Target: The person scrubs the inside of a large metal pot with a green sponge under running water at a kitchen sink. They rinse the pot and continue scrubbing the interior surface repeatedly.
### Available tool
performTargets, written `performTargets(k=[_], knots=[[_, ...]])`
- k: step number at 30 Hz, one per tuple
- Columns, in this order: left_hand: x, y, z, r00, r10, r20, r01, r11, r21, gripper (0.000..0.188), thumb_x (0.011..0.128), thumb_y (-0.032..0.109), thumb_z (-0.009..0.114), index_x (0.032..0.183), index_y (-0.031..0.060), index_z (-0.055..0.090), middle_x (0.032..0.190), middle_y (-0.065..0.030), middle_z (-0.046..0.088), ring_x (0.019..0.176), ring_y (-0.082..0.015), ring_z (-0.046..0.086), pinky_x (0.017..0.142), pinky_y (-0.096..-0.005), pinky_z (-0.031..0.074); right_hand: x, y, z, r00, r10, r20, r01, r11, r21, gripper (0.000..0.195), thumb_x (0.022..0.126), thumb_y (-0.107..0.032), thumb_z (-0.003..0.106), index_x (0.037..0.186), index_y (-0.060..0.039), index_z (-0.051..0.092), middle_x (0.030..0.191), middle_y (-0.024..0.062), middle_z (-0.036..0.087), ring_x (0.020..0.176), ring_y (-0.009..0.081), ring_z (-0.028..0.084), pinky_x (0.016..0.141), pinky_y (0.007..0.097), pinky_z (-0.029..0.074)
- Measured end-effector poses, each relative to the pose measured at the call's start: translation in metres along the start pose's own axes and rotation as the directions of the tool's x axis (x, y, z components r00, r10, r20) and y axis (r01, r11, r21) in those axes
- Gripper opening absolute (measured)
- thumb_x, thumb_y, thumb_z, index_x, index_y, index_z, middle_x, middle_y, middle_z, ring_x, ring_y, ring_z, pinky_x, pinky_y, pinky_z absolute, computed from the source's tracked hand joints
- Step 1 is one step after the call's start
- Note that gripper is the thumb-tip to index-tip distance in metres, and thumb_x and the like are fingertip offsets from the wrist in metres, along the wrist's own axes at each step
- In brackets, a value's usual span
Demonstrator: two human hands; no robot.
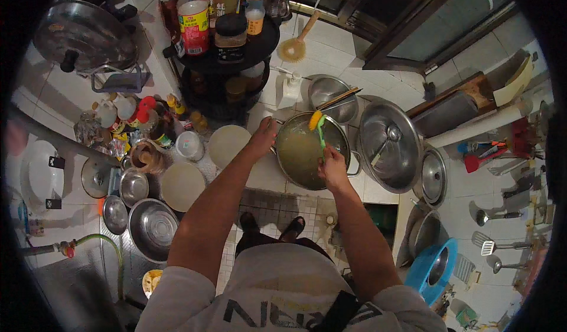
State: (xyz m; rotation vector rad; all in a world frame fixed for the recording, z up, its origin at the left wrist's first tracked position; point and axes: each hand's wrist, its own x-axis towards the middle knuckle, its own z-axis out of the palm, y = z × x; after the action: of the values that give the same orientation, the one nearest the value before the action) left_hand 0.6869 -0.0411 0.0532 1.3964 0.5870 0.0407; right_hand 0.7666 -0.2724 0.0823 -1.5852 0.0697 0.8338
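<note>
A wide metal pot with cloudy water in it stands on the white tiled counter. My left hand grips the loop handle on the pot's left side; the fingers hide most of that handle. The opposite loop handle is bare. In my right hand is a green-handled dish brush, its yellow bristles up near the pot's far rim. Just behind the pot sits a steel bowl with wooden chopsticks lying across it.
A large steel basin holding a ladle stands close on the right. Two round pale boards lie to the left, near a steel bowl. A black tiered rack bears sauce bottles. A blue basin leans at lower right.
</note>
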Motion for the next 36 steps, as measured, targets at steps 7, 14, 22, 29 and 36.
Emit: performTargets(k=[7,14,22,29,36], knots=[[0.021,-0.017,-0.011,0.999,-0.046,-0.028,0.044,0.997,-0.056,0.061,0.094,0.056,0.036,0.133,0.0084,0.038,0.097,-0.0048,0.05,0.083,-0.015,0.048,0.077,-0.0305,0.043,-0.033,-0.044,0.014,0.946,-0.042,0.321,0.244,0.741,-0.625,0.024,0.087,-0.012,0.05,0.104,-0.0095,0.066,0.064,0.0017,0.049,0.047,0.0094,0.043,0.04,0.0252,0.032],[0.008,-0.006,-0.001,0.998,-0.049,-0.04,0.043,0.989,-0.144,0.074,0.088,0.069,0.033,0.13,0.0098,0.047,0.113,-0.0056,0.053,0.098,-0.0179,0.047,0.091,-0.0356,0.035,-0.008,-0.017,-0.011,0.86,-0.24,0.451,0.508,0.496,-0.704,0.021,0.085,-0.006,0.048,0.1,-0.0019,0.062,0.076,0.0088,0.056,0.066,0.0196,0.051,0.059,0.0322,0.042],[0.01,-0.015,-0.004,0.989,-0.125,-0.083,0.109,0.979,-0.174,0.078,0.087,0.069,0.034,0.145,0.0162,0.032,0.132,-0.0108,0.046,0.12,-0.0251,0.043,0.096,-0.0383,0.034,-0.027,-0.089,0.028,0.896,0.018,0.444,0.41,0.355,-0.84,0.035,0.084,-0.011,0.053,0.117,-0.0068,0.062,0.084,0.0168,0.068,0.071,0.0261,0.064,0.069,0.0379,0.049],[-0.019,-0.026,0.001,0.839,0.543,0.043,-0.362,0.497,0.789,0.07,0.089,0.051,0.048,0.135,-0.0012,0.039,0.141,-0.0228,0.035,0.137,-0.0358,0.02,0.111,-0.041,0.021,-0.067,-0.064,-0.021,0.809,-0.012,0.588,0.567,0.279,-0.775,0.037,0.079,-0.01,0.059,0.116,-0.0112,0.063,0.102,0.0193,0.064,0.095,0.0349,0.062,0.083,0.0383,0.049],[-0.067,0.007,0.025,0.699,0.134,0.703,-0.681,-0.178,0.711,0.039,0.081,0.048,0.058,0.097,0.0151,0.07,0.114,-0.013,0.06,0.116,-0.0265,0.048,0.103,-0.0508,0.029,-0.086,-0.118,-0.073,0.977,-0.103,0.187,0.094,-0.576,-0.812,0.025,0.088,-0.017,0.049,0.103,-0.0152,0.069,0.092,0.0089,0.068,0.089,0.0259,0.066,0.075,0.0437,0.053]])
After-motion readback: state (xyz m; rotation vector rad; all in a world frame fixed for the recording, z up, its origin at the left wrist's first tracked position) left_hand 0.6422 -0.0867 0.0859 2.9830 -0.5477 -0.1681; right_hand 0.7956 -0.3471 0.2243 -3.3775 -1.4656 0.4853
